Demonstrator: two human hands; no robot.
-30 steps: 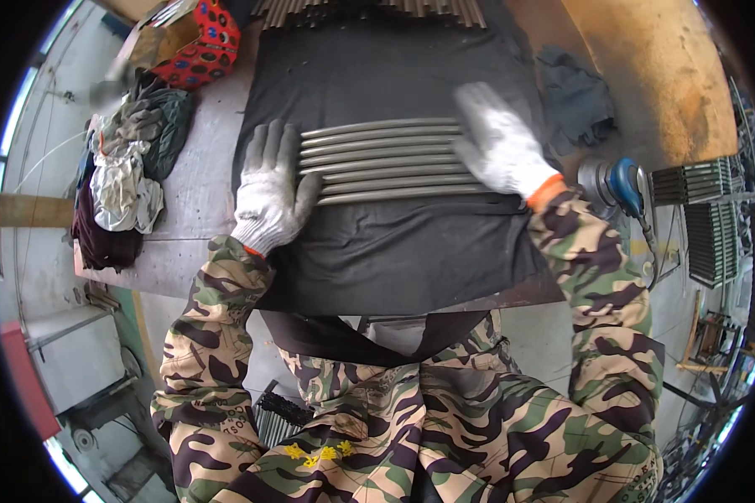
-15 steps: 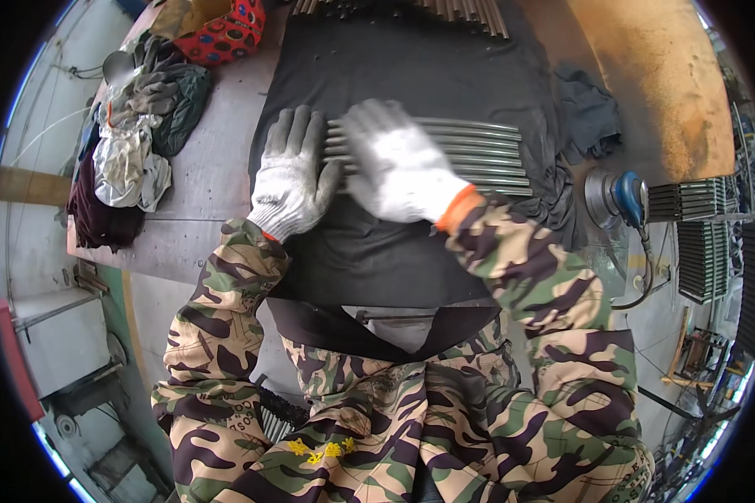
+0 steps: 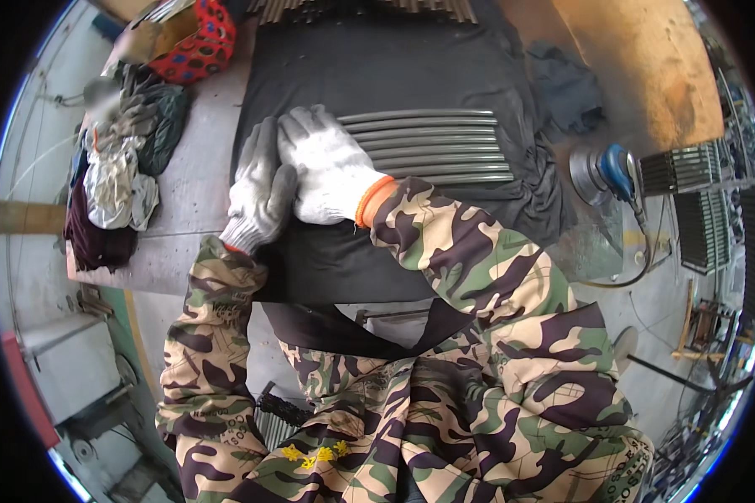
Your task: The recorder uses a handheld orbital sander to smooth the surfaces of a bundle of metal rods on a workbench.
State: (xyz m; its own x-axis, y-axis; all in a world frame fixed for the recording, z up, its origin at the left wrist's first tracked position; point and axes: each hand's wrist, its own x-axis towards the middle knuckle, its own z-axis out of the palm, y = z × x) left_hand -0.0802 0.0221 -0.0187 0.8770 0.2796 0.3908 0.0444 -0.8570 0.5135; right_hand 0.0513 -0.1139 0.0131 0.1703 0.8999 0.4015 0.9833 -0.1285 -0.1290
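Several shiny metal rods or tubes (image 3: pixel 436 147) lie side by side on a black cloth (image 3: pixel 344 260) spread over the table. My right hand (image 3: pixel 331 168), in a white knit glove with grey fingers and an orange cuff, lies flat over their left ends, fingers stretched. Close against it on the left is my left hand (image 3: pixel 260 189), gloved alike, its fingers extended and turned partly on edge. The rods' left ends are hidden under the right hand. Neither hand is closed round a rod.
More rods (image 3: pixel 369 8) lie at the cloth's far edge. To the right are a dark rag (image 3: pixel 566 92) and a blue-and-silver power sander (image 3: pixel 600 174) with a hose. A pile of rags (image 3: pixel 113 180) and a red patterned cloth (image 3: pixel 197 50) sit left. Stacked rods (image 3: pixel 700 226) stand far right.
My right hand has slid left along the rods until it meets my left hand. The left hand has tilted from flat toward its edge. The whole view has shifted slightly.
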